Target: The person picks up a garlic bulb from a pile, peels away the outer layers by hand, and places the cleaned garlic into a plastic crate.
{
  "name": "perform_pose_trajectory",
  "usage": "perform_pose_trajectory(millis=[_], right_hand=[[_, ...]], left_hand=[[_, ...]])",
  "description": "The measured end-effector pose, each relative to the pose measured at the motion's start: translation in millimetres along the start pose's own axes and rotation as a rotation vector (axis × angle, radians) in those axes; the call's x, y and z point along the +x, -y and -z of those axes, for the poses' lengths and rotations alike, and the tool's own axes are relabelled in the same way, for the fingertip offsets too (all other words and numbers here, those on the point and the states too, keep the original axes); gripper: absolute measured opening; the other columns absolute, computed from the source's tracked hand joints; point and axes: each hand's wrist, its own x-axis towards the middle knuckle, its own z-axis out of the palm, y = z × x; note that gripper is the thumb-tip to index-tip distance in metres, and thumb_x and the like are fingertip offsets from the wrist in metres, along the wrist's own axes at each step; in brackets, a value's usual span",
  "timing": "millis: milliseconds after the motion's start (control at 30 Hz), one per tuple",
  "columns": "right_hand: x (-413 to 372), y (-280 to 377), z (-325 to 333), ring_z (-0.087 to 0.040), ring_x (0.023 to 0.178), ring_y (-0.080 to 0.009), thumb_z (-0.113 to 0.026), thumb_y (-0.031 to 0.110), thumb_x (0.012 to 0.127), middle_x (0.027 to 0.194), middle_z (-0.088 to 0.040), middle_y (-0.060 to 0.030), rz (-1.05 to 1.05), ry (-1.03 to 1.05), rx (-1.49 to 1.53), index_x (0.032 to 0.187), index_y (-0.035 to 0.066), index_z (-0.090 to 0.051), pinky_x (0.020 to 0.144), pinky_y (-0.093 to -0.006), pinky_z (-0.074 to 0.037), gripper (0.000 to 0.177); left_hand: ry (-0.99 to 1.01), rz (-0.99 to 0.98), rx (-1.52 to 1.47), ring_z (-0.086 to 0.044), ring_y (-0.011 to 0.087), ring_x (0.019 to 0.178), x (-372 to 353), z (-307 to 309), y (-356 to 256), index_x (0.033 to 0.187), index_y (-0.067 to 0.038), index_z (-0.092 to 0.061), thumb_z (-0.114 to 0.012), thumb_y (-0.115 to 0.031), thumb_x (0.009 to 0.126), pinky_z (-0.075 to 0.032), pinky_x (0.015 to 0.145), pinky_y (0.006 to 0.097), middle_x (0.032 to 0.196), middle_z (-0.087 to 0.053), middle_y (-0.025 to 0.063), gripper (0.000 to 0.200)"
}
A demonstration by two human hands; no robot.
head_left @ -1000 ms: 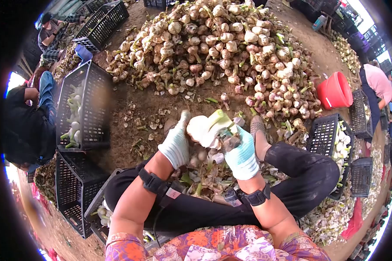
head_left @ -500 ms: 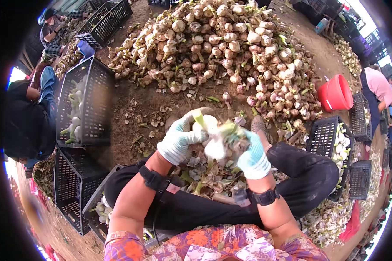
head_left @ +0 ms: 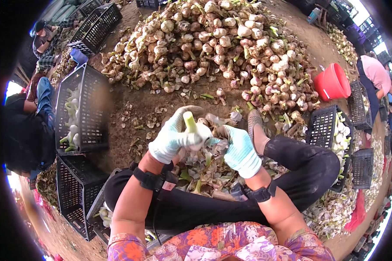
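Note:
My left hand (head_left: pixel 175 135), in a pale knitted glove, is closed round a white garlic bulb (head_left: pixel 202 130) whose cut green stem (head_left: pixel 189 121) points up. Close against the bulb's right side, my right hand (head_left: pixel 240 150), in a matching glove, has its fingers pinched together on papery garlic skin (head_left: pixel 220 132). The skin is partly blurred, and the right fingertips are partly hidden. Below both hands, a heap of peeled-off skins (head_left: pixel 207 167) lies on the ground between my legs.
A large pile of unpeeled garlic (head_left: pixel 217 48) rises ahead. Black crates (head_left: pixel 94 113) stand on the left, one holding white bulbs; another crate (head_left: pixel 322 124) of bulbs is by my right knee. A red bucket (head_left: pixel 332 82) stands beyond it. People sit on both sides.
The bulb in my left hand has tipped so its stem stands more upright. My right hand has turned inward and shifted left; the leafy green bits at its fingers no longer show.

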Motion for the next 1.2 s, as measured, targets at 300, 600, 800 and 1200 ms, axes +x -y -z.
perform_pose_trajectory(millis=[300, 600, 800, 1200], right_hand=[[-20, -111, -32, -0.052, 0.064, -0.0118, -0.056, 0.001, 0.075, 0.072, -0.060, -0.0072, -0.492, -0.183, 0.239, 0.088, -0.001, -0.057, 0.060, -0.0267, -0.044, 0.013], [16, -19, -10, -0.051, 0.062, -0.0089, -0.047, -0.002, 0.079, 0.084, -0.058, -0.0085, -0.492, 0.022, 0.831, 0.102, -0.002, -0.052, 0.053, -0.0184, -0.042, 0.024], [17, -2, -21, -0.054, 0.060, -0.0288, -0.055, 0.003, 0.070, 0.071, -0.057, -0.0162, 0.114, 0.030, -0.159, 0.088, -0.001, -0.057, 0.054, -0.0324, -0.042, 0.019], [-1, -28, -21, -0.057, 0.067, -0.0193, -0.053, -0.004, 0.072, 0.076, -0.060, -0.0120, -0.154, -0.099, 0.141, 0.095, -0.003, -0.057, 0.063, -0.0277, -0.044, 0.023]], left_hand=[[-0.408, -0.214, -0.164, -0.060, 0.0220, 0.081, 0, 14, -3, 0.093, 0.005, -0.058, -0.058, 0.002, 0.075, -0.051, 0.071, 0.0326, 0.095, -0.060, 0.0148, 0.018], [-0.240, -0.163, -0.281, -0.059, 0.0224, 0.086, 5, 16, -2, 0.097, 0.003, -0.055, -0.049, -0.011, 0.085, -0.049, 0.076, 0.0336, 0.095, -0.059, 0.0137, 0.019], [-0.312, -0.163, -0.065, -0.057, 0.0166, 0.079, -2, 1, -10, 0.088, -0.001, -0.058, -0.055, -0.019, 0.083, -0.048, 0.070, 0.0295, 0.093, -0.059, 0.0114, 0.019], [-0.255, -0.194, -0.040, -0.057, 0.0202, 0.085, -1, 5, -1, 0.092, 0.001, -0.056, -0.056, -0.027, 0.082, -0.047, 0.076, 0.0318, 0.097, -0.058, 0.0125, 0.030]])
